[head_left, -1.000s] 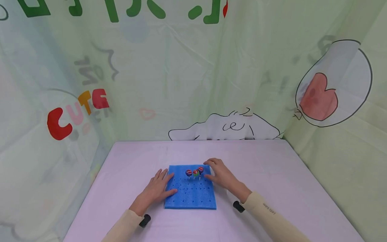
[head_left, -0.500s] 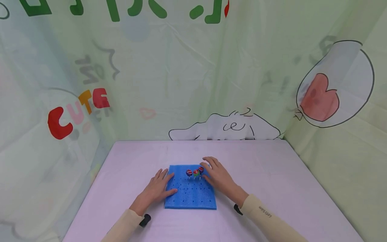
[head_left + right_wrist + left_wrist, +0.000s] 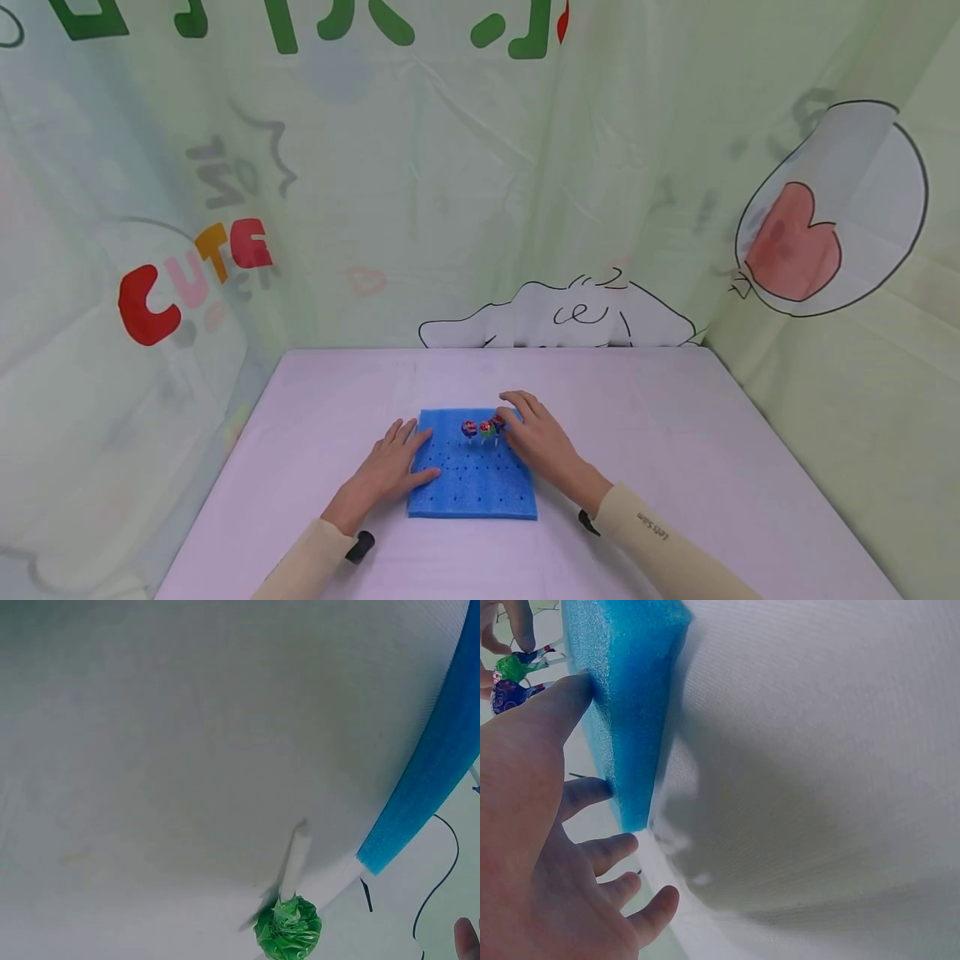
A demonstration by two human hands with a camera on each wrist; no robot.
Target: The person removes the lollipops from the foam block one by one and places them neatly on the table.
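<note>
In the head view, multicoloured block letters (image 3: 212, 248) on the pale green fabric curtain (image 3: 450, 183) spell "CUTE" at nine o'clock, cropped green characters (image 3: 281, 25) at eleven are unreadable, and the cream long sleeve (image 3: 682, 557) at five bears dark lettering (image 3: 652, 527) seemingly beginning "Let's".

We've got the left hand (image 3: 532, 795) big in the foreground here, fingers spread, thumb laid against the face of a chunky blue foam block (image 3: 634, 712). The next finger's tip meets the block's edge, while the other three sit past its corner. Up top left we can see a green lollipop (image 3: 511, 669) and a dark blue lollipop (image 3: 508, 697), sticks pointing at the foam. A right hand (image 3: 519, 622) dips a fingertip in beside them; we can't tell if it's gripping. White cloth (image 3: 832, 735) fills the rest, with a soft grey shadow (image 3: 727, 802).
</note>
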